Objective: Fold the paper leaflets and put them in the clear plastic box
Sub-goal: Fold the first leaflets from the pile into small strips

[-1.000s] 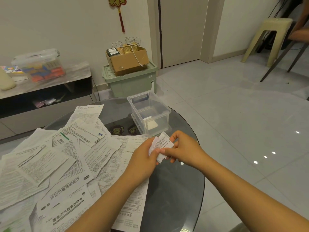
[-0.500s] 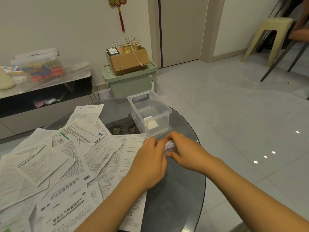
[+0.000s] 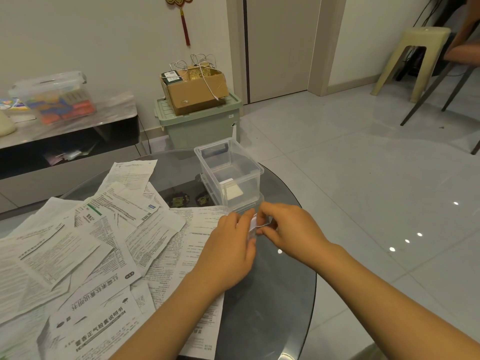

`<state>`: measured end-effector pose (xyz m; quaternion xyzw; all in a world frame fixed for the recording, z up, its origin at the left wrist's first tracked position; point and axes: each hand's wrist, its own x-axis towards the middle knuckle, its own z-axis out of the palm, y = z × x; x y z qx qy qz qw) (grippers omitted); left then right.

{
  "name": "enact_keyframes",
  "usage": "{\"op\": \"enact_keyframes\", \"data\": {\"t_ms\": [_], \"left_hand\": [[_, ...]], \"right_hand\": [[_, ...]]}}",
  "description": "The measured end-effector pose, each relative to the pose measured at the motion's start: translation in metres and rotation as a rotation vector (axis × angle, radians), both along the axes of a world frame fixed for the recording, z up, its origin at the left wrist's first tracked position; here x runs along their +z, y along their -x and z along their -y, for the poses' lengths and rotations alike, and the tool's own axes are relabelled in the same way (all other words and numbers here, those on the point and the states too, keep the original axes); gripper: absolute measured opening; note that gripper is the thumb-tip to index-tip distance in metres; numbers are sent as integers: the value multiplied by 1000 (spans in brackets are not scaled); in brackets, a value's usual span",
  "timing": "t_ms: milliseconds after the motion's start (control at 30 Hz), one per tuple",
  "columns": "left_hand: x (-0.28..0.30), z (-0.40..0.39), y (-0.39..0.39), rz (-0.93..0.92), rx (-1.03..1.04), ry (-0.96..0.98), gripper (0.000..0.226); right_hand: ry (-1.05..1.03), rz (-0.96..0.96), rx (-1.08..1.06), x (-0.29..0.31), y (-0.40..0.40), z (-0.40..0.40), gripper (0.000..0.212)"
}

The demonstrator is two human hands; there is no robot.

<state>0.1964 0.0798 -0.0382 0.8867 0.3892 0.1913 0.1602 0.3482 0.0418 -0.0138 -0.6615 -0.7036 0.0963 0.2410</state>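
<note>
Just before the clear plastic box [image 3: 231, 175], both hands [image 3: 228, 245] [image 3: 288, 229] now grip the leaflet [image 3: 255, 222] pinched smaller than earlier; folding looks nearly done.

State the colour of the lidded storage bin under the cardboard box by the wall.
The storage bin is pale sage green, seen clearly in the head view.

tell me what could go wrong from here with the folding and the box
The folded leaflet is small and pinched between both hands, so it might spring open once dropped. The clear box sits near the table edge; a bump could push it off.
</note>
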Motion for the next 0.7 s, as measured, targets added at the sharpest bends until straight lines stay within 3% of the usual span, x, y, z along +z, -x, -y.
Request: {"op": "enact_keyframes", "data": {"t_ms": [200, 333, 434, 600, 700], "left_hand": [[1, 1, -3, -93, 5, -58, 58], [-1, 2, -2, 162, 26, 164, 69], [-4, 4, -5, 319, 69, 185, 51], [-8, 3, -11, 397, 76, 215, 44], [-12, 1, -9, 378, 84, 124, 33]], "right_hand": [[4, 7, -1, 0, 2, 1, 23], [49, -120, 22, -7, 7, -2, 42], [81, -152, 32, -11, 9, -6, 40], [116, -141, 46, -11, 8, -7, 27], [91, -36, -21, -9, 8, -5, 25]]}}
